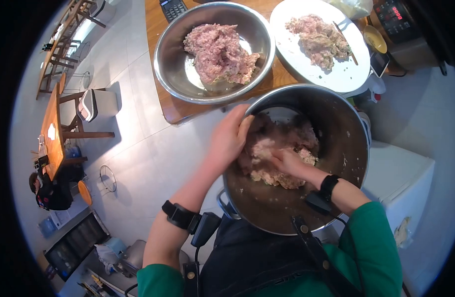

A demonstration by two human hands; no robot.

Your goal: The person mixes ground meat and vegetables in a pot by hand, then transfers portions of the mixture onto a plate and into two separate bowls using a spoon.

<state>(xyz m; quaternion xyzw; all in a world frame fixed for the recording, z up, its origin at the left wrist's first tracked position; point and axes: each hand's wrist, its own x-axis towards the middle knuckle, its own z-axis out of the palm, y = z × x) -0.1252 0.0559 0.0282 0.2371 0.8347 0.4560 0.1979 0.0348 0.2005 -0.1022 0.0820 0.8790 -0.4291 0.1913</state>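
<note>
A deep metal pot [344, 163] stands in front of my body, with a mass of pink minced meat [279, 138] in its bottom. My left hand [231, 134] is closed over the pot's left rim, fingertips inside the wall. Down in the pot, my right hand [289, 162] touches the minced meat; its fingers are partly hidden in the meat and smeared by motion. Beyond the pot, a steel bowl [165, 67] with more minced meat sits on a wooden table [175, 106]. Beside it is a white plate [292, 49] bearing meat mixture and a thin brown stick [347, 43].
An appliance with a red display [396, 14] stands at the back right, near a yellow scoop [375, 38]. A white cabinet [401, 171] is right of the pot. At the far left, a seated person [54, 190] is by another table [51, 133]. A bin [96, 105] stands on the floor.
</note>
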